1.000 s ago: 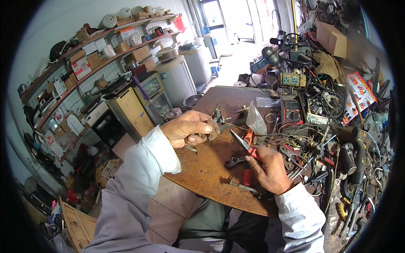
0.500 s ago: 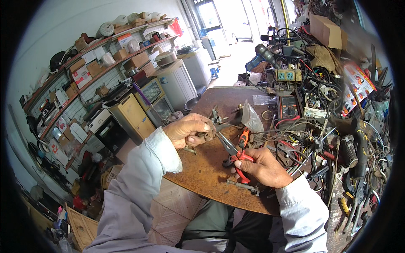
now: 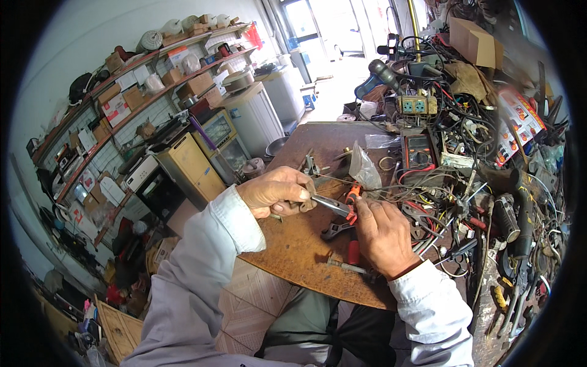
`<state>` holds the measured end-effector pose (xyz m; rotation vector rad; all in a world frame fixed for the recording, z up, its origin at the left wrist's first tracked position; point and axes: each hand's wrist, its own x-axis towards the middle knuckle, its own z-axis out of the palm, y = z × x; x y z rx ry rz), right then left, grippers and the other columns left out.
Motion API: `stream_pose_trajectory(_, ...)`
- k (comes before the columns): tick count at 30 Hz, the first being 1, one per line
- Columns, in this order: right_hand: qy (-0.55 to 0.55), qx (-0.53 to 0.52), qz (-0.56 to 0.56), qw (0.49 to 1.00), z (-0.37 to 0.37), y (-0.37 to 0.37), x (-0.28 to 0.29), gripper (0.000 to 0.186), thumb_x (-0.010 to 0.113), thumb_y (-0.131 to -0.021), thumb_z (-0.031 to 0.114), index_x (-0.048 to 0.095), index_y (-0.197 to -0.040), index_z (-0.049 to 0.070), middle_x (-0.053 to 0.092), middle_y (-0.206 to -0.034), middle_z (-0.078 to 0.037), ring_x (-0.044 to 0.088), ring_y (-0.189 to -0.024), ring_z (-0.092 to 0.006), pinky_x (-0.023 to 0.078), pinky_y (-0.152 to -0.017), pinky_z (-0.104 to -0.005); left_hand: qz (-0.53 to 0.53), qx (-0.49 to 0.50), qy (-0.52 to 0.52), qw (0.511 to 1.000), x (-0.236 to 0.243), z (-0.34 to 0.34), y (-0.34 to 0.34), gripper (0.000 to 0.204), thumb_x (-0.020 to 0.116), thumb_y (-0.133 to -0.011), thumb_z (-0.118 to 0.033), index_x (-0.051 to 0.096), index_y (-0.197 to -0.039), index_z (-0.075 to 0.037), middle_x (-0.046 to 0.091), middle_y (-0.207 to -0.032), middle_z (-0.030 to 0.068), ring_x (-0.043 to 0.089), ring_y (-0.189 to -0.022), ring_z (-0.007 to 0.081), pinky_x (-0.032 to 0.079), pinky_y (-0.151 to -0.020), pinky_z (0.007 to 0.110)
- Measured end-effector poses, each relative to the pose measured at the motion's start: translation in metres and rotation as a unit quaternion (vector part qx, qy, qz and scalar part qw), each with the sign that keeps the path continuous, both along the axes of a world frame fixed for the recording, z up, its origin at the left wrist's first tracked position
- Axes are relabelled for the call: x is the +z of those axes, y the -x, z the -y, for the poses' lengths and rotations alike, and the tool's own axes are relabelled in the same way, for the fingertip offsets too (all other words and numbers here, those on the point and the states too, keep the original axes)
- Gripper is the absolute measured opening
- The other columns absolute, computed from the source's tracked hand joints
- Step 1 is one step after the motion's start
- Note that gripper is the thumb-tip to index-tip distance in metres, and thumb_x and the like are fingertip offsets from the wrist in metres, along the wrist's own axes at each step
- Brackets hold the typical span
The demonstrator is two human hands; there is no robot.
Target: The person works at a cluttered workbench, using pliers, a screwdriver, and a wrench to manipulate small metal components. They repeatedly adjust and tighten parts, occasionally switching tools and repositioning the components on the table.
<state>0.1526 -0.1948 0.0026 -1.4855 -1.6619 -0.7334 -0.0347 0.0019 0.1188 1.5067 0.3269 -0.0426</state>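
A wooden table [image 3: 287,251] lay beneath the pliers [image 3: 332,205]; the right hand [image 3: 385,237] clamped their handles; at their tips, the left hand [image 3: 275,191] pinched a brownish part [image 3: 309,205].

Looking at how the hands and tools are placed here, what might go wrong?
The pliers in the right hand point straight at the left hand, their tips by its thumb; a slip might jab or pinch it.

The small brown part sits only in the left fingertips, so a push could knock it loose.

A bolt lies loose near the table's front edge; the right wrist might sweep it off.
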Motion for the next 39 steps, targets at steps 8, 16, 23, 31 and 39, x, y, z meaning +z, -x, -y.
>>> stream_pose_trajectory(8, -0.065, -0.043, 0.130, 0.988, 0.008, -0.002, 0.011, 0.047, 0.062, -0.087, 0.010, 0.058, -0.128, -0.011, 0.067, -0.113, -0.022, 0.066, -0.105, -0.0359, 0.055, -0.092, -0.0489, -0.029, -0.078, -0.030, 0.996, 0.008, 0.002, 0.002, 0.043, 0.078, -0.081, -0.030, 0.065, -0.100, 0.006, 0.061, -0.079, 0.0051, 0.043, -0.053, 0.0011, 0.028, -0.041, 0.016)
stream_pose_trajectory(16, -0.093, -0.071, 0.144, 0.983, 0.010, -0.001, 0.015, 0.044, 0.062, -0.088, 0.010, 0.059, -0.127, -0.010, 0.066, -0.109, -0.022, 0.066, -0.101, -0.0355, 0.056, -0.093, -0.0510, -0.005, -0.085, -0.010, 0.996, 0.000, 0.002, -0.003, 0.035, 0.077, -0.085, -0.024, 0.066, -0.098, 0.007, 0.067, -0.082, 0.0088, 0.045, -0.047, -0.0009, 0.032, -0.041, 0.015)
stream_pose_trajectory(23, -0.094, -0.066, 0.150, 0.982, 0.010, -0.002, 0.015, 0.045, 0.061, -0.088, 0.010, 0.059, -0.128, -0.010, 0.065, -0.110, -0.022, 0.066, -0.101, -0.0360, 0.056, -0.092, -0.0515, -0.032, -0.074, -0.037, 0.996, 0.007, 0.004, -0.001, 0.041, 0.080, -0.079, -0.030, 0.065, -0.096, 0.004, 0.061, -0.078, 0.0046, 0.044, -0.053, 0.0032, 0.030, -0.045, 0.019)
stream_pose_trajectory(31, -0.073, -0.039, 0.148, 0.986, 0.013, -0.006, 0.020, 0.053, 0.061, -0.088, 0.012, 0.055, -0.137, -0.007, 0.063, -0.109, -0.020, 0.063, -0.100, -0.0351, 0.054, -0.091, -0.0484, -0.007, -0.111, 0.006, 0.994, -0.003, -0.003, 0.001, 0.038, 0.078, -0.083, -0.027, 0.067, -0.101, 0.004, 0.066, -0.083, 0.0057, 0.047, -0.052, 0.0013, 0.028, -0.043, 0.017)
stream_pose_trajectory(39, -0.043, -0.037, 0.099, 0.993, 0.011, -0.001, 0.020, 0.049, 0.063, -0.083, 0.011, 0.060, -0.129, -0.007, 0.062, -0.106, -0.018, 0.063, -0.098, -0.0339, 0.054, -0.084, -0.0452, -0.023, -0.117, -0.012, 0.993, -0.001, -0.001, 0.000, 0.036, 0.077, -0.084, -0.025, 0.067, -0.102, 0.005, 0.066, -0.083, 0.0048, 0.047, -0.054, 0.0016, 0.026, -0.043, 0.018)
